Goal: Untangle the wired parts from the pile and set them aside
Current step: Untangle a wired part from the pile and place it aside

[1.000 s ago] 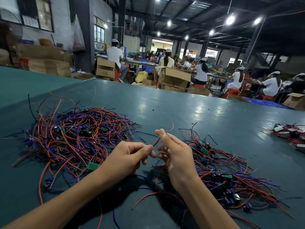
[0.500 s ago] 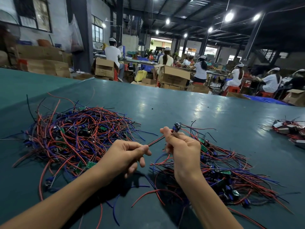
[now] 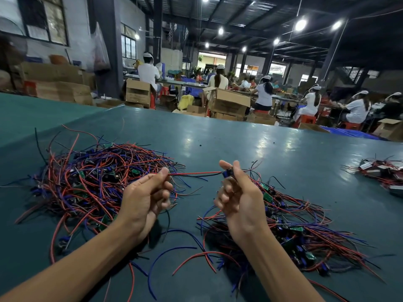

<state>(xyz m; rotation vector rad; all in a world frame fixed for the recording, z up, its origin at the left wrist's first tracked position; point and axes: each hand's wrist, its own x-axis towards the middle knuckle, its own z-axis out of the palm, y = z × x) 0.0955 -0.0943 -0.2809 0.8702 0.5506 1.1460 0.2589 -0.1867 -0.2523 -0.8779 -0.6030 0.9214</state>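
Item: one wired part (image 3: 227, 173), a small blue component with red and black leads (image 3: 194, 173), held in the air at frame centre, above the gap between two heaps. Change: the hands, almost touching a second ago, have drawn apart and pulled the leads out straight; the part is judged free of the tangle and ready to set aside. Left hand (image 3: 146, 197) pinches the lead ends; right hand (image 3: 237, 192) pinches the blue body. Left pile (image 3: 93, 182), knotted, centre left; right pile (image 3: 294, 225), strands more parallel, lower right; both on the teal surface (image 3: 218, 138).
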